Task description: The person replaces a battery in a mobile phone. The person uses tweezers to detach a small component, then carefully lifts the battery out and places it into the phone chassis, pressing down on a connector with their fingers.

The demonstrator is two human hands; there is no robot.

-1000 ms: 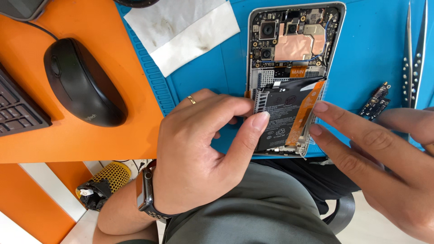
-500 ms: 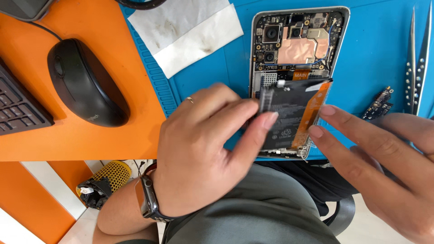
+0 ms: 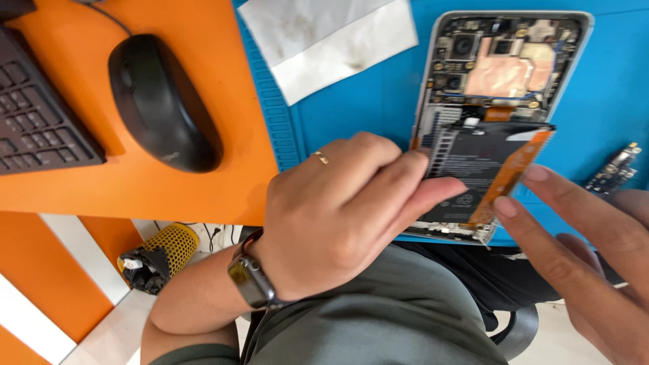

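Note:
An opened smartphone (image 3: 500, 67) lies on a blue work mat (image 3: 365, 101), its circuit board and copper shield exposed. A black battery (image 3: 483, 162) with an orange flex strip along its right edge is tilted up out of the phone's frame. My left hand (image 3: 338, 216), with a ring and a wrist watch, pinches the battery's left side between thumb and fingers. My right hand (image 3: 581, 250) comes in from the lower right, two fingertips touching the battery's lower right edge by the orange strip.
A black mouse (image 3: 162, 101) and a keyboard corner (image 3: 40, 122) sit on the orange desk (image 3: 155, 196) at left. A stained white cloth (image 3: 324, 37) lies on the mat's top. A small circuit part (image 3: 612, 169) lies at right. Below the desk, a yellow mesh object (image 3: 159, 253).
The view has shifted so phone and hands sit further right. The battery is tilted higher out of the frame, and my left fingers have slid further along it.

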